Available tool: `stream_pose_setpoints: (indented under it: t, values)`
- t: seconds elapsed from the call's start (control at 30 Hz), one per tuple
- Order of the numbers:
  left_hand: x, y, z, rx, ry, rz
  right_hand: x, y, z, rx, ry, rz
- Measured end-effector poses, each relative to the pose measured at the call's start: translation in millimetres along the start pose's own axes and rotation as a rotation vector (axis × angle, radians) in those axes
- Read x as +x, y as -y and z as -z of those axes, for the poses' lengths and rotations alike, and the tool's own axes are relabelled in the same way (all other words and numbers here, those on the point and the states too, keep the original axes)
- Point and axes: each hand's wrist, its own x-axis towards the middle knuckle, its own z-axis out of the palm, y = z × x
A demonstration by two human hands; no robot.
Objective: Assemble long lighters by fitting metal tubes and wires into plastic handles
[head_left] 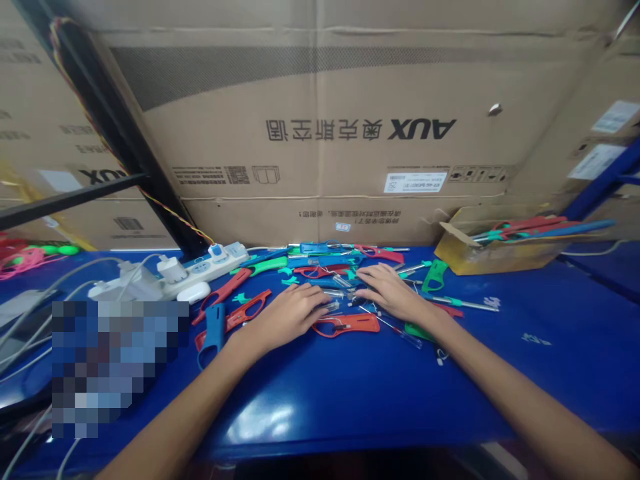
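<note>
Both my hands rest palm down on a scatter of small plastic tool handles and metal rods on the blue table. My left hand lies with fingers stretched over clear and metal pieces, just above a red handle. My right hand lies flat with fingers spread over the middle of the pile, beside a green handle. Neither hand visibly grips anything. A blue handle and another red handle lie left of my left hand.
A white power strip with plugs and cables sits at the left. A small cardboard box with long coloured tools stands at the right. Large cardboard cartons wall off the back. A pixelated patch covers the lower left.
</note>
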Motion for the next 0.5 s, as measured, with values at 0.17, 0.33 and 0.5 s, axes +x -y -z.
stream_pose_setpoints:
  t: [0.17, 0.33, 0.5]
  values:
    - [-1.2, -0.6, 0.2, 0.017, -0.022, 0.023, -0.7, 0.3, 1.0, 0.017, -0.002, -0.012]
    - [-0.4, -0.6, 0.8, 0.024, -0.057, -0.012, 2.6, 5.5, -0.9, -0.017, 0.071, -0.016]
    - [-1.3, 0.9, -1.2, 0.042, -0.071, -0.037, 6.0, 8.9, -2.0, -0.041, 0.082, -0.020]
